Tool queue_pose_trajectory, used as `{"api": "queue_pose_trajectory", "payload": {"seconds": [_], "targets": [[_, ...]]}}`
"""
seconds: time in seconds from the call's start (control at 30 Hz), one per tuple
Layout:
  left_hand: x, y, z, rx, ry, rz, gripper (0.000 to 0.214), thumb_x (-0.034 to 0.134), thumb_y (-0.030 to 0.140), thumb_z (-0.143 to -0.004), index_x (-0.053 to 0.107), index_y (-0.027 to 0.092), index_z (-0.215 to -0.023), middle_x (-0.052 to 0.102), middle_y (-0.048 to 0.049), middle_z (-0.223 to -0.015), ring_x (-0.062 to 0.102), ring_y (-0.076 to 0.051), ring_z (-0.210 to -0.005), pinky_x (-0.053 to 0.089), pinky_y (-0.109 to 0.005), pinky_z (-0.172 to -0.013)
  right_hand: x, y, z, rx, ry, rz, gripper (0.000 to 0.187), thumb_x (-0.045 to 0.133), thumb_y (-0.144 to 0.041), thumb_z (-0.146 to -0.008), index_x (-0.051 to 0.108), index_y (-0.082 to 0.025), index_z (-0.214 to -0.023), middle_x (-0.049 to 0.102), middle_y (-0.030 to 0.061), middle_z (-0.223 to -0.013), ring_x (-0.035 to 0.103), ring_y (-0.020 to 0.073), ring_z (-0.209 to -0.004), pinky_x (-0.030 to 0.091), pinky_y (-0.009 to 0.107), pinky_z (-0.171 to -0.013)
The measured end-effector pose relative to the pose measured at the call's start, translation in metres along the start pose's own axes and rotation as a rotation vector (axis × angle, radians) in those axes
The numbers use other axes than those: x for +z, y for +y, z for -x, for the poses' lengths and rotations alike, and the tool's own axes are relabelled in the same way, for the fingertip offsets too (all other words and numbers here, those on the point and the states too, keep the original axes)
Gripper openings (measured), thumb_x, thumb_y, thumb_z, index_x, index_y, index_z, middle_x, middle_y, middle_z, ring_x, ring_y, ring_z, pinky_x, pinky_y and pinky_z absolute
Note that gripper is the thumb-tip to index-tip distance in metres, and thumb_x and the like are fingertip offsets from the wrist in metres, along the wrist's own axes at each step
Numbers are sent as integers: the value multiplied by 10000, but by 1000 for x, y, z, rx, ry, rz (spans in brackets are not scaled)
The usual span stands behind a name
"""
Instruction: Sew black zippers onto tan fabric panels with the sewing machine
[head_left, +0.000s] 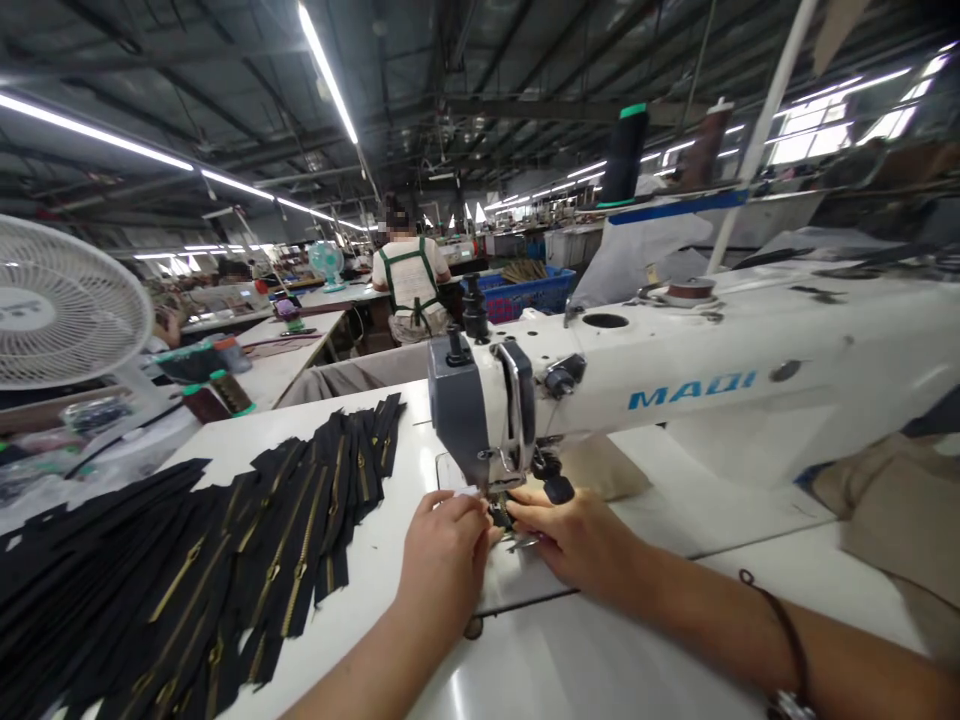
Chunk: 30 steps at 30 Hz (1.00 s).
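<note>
Both of my hands meet under the needle area of a white sewing machine [697,390]. A short black zipper piece [500,514] shows between them, mostly covered by fingers and the presser foot. My left hand [448,540] has its fingers bent and closed at the left end of that piece, with a small white scrap [466,491] by the fingertips. From the right, my right hand [581,535] pinches the other end with thumb and fingers together, close beside the foot. To the left, many black zippers [277,540] with brass teeth and sliders lie spread in overlapping rows.
A white fan [67,305] stands at left, near thread spools [217,397]. Beige fabric [604,468] lies behind the needle, more fabric [900,510] at right. Tall thread cones [626,155] stand above the machine. A person [412,270] sits ahead beside a blue basket [551,288].
</note>
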<state>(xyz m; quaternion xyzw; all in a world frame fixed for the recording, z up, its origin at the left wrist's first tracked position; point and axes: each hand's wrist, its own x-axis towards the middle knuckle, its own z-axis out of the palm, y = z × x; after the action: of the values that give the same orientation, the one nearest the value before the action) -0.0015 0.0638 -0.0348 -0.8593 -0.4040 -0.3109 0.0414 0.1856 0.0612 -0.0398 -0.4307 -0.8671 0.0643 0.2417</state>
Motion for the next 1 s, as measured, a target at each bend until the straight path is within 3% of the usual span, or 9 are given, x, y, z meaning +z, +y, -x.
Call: {"api": "queue_pose_trajectory", "payload": {"seconds": [0.13,0.4,0.8,1.0], "targets": [[1,1,-2,-16,-13,0,90,691,110,-767,638,172,-729,714,-17,-830,647,-197,-737,497,-362,-773,7,5,0,-36,107,32,393,504,-1,-668,690,-183,-963,683,69,-1071,664,223,-929,532,301,-826],[0,-1,-4,-27,-56,-31,104,706,141,-771,633,172,-704,711,-7,-798,646,-191,-739,495,-337,-757,12,12,-1,-86,189,100,344,515,-42,-694,708,-193,-935,695,78,-1033,677,224,-851,544,303,-749],[0,-11,-8,62,-79,-34,116,645,124,-804,623,184,-707,703,-4,-781,647,-174,-706,484,-364,-814,8,14,-8,-70,54,161,251,534,-99,-763,704,-200,-919,710,63,-939,660,208,-809,481,275,-696],[-3,-15,-11,101,-127,-8,143,588,154,-844,621,189,-709,706,-16,-803,655,-168,-745,453,-383,-899,2,10,-10,-30,-23,168,264,523,-146,-819,687,-213,-1016,700,60,-960,644,192,-840,451,260,-710]]}}
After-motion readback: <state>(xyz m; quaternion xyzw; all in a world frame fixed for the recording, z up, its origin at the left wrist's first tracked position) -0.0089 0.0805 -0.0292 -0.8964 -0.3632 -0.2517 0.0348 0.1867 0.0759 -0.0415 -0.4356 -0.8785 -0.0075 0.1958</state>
